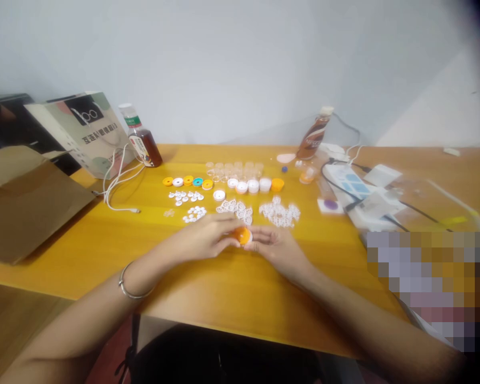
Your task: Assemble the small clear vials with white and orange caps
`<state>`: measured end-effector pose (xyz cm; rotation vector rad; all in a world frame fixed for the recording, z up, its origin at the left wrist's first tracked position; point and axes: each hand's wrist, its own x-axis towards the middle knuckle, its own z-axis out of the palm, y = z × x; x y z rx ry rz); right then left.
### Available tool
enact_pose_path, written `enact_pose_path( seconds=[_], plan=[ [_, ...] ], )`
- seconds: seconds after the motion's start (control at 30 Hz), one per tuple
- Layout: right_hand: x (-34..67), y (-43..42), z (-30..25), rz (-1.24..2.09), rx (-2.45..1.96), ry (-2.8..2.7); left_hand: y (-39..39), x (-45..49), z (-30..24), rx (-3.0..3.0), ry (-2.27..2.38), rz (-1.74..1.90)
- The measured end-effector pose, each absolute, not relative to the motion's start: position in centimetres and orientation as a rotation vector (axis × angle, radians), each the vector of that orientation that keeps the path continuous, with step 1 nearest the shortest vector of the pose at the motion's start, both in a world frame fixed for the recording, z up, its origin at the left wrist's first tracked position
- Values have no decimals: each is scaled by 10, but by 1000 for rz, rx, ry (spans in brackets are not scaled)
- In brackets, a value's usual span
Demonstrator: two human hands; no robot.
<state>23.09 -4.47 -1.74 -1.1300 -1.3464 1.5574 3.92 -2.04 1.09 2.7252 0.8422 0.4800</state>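
Between my two hands, above the near part of the wooden table (208,288), is a small round orange cap (245,235) with a pale part at its right side. My left hand (208,234) closes its fingers and thumb on the left side of the cap. From the right, my right hand (278,248) pinches the pale side. Just beyond my hands lie two heaps of white plastic rings (236,209) and clear-white pieces (280,212). Small white discs (194,214) and stemmed white pieces (186,197) lie to the left. Behind them runs a row of orange, white and blue caps (198,182).
Clear round pieces (235,170) stand in rows farther back. A cardboard box (32,197), paper bag (88,133), dark drink bottle (143,141) and white cable (114,186) are left. A cola bottle (314,133) and power strip (350,186) with cables stand right.
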Motion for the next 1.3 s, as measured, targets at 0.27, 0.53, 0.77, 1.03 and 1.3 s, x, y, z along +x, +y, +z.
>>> enact_pose_path(
  seconds=[0.27,0.53,0.77,1.03,1.3],
  plan=[
    [233,-44,-16,1558,-1052,-1405,-23,36,7,2787,712,547],
    [234,-48,-22,1385,-923,-1537,-20,31,6,2830,633,641],
    [234,-53,-26,1095,-933,-1624,-17,31,1,2837,541,840],
    [229,-44,-21,1453,-901,-1355,-15,33,15,2632,666,757],
    [231,-43,-22,1508,-951,-1251,-11,14,33,2414,771,696]
  ],
)
